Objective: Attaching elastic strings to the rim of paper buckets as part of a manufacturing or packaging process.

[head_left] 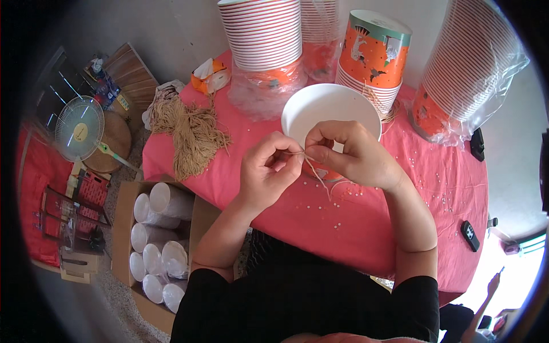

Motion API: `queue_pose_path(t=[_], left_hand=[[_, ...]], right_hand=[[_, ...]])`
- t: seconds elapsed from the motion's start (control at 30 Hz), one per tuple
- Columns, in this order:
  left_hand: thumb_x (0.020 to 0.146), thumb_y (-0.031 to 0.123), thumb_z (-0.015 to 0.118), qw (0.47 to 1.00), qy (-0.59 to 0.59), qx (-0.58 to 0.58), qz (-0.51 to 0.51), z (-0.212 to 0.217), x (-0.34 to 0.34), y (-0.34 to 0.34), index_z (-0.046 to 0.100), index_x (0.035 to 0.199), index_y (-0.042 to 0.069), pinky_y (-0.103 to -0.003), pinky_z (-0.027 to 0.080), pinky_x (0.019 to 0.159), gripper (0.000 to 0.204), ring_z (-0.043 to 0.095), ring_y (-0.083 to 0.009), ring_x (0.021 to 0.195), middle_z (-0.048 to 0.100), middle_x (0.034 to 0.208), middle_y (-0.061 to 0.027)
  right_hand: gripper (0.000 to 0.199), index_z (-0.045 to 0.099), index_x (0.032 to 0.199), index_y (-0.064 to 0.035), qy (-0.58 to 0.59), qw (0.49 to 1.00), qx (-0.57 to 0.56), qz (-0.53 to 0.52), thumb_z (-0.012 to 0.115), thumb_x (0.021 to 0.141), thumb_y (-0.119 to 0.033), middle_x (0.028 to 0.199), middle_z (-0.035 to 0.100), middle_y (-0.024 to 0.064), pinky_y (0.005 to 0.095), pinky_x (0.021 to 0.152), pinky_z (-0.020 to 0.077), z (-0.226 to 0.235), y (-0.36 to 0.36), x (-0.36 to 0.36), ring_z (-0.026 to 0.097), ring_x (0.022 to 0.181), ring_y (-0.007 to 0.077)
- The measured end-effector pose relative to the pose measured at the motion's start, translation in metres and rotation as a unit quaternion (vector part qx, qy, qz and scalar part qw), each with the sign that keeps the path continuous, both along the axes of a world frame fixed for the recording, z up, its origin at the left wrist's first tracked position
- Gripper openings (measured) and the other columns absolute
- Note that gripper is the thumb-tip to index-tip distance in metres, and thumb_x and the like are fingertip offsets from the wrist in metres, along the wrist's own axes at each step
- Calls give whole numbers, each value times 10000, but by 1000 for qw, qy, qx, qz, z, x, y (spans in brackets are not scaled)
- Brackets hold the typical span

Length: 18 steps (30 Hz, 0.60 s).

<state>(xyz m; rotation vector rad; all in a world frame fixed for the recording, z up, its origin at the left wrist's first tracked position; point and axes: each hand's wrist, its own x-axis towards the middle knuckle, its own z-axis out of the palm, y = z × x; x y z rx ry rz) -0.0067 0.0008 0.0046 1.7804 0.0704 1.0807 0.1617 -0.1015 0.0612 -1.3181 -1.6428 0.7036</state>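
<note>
My left hand and my right hand meet over the table, thumbs and fingertips pinched together on a thin tan cord. Its loose ends dangle below the fingertips. Right behind the hands stands a large paper bucket, white inside and orange outside, open at the top. My right hand overlaps its near rim and hides part of it. To the left, a thick bundle of tan cords lies on the table.
Stacked paper buckets stand at the back, and a plastic-wrapped stack at the right. White bits dot the pink tablecloth. A black remote lies near the right edge. On the floor left are a carton of white cylinders and a fan.
</note>
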Motion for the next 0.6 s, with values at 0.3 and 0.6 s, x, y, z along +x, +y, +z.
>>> queue_pose_path(t=[0.3,0.6], left_hand=[[851,-34,679,997,-54,52,13,-3,5,2,648,920,10,-200,416,590,87,542,-73,705,616,855,-45],[892,34,648,985,-25,-132,-112,-5,-2,1,593,943,13,-182,407,622,78,502,-30,721,574,848,3]], right_hand=[[72,659,858,6,85,994,-39,48,672,885,-59,752,618,-20,216,624,425,1,1,9,527,710,45],[162,664,780,0,64,997,-52,7,754,832,-123,743,633,-15,226,614,420,4,1,3,535,706,53]])
